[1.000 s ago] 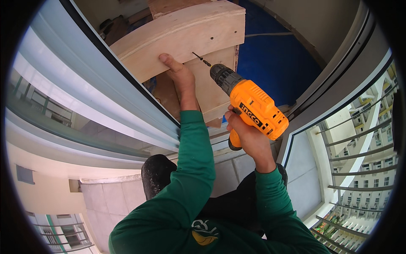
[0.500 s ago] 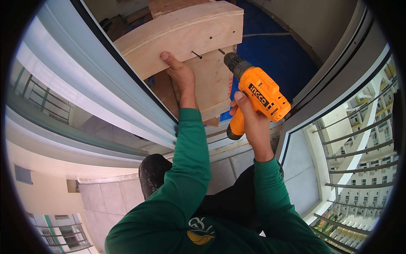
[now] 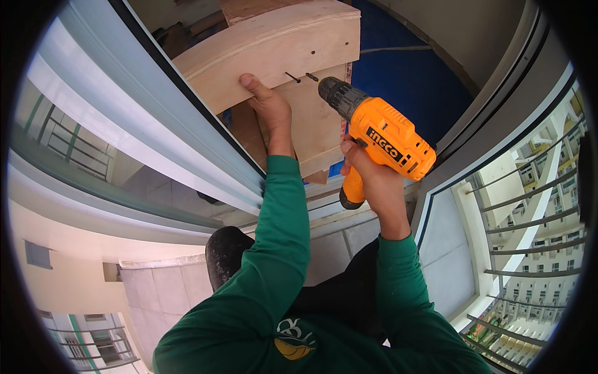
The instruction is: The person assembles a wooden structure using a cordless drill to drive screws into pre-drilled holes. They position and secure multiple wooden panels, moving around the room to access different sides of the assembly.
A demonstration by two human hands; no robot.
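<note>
A pale plywood board (image 3: 268, 53) with a curved upper edge stands across the doorway. My left hand (image 3: 272, 112) grips its lower edge, thumb flat on the near face and fingers hidden behind. Out of that face sticks a dark screw (image 3: 293, 77), partly driven, to the right of my thumb. My right hand (image 3: 377, 181) is wrapped round the handle of an orange cordless drill (image 3: 386, 134) with a black chuck. The drill's bit (image 3: 312, 77) points at the board, a small gap to the right of the screw head. Two dark screw holes or heads show further right on the board.
Another plywood panel (image 3: 317, 115) lies below the board. Blue sheeting (image 3: 405, 75) covers the floor beyond. A white sliding-door frame (image 3: 180, 118) closes in on the left, and a grey frame (image 3: 479, 124) on the right. Tiled floor (image 3: 327, 255) lies near my knees.
The drill's bit has moved left, nearer the screw head, and its body is tilted a little more. My left hand keeps its hold on the board.
</note>
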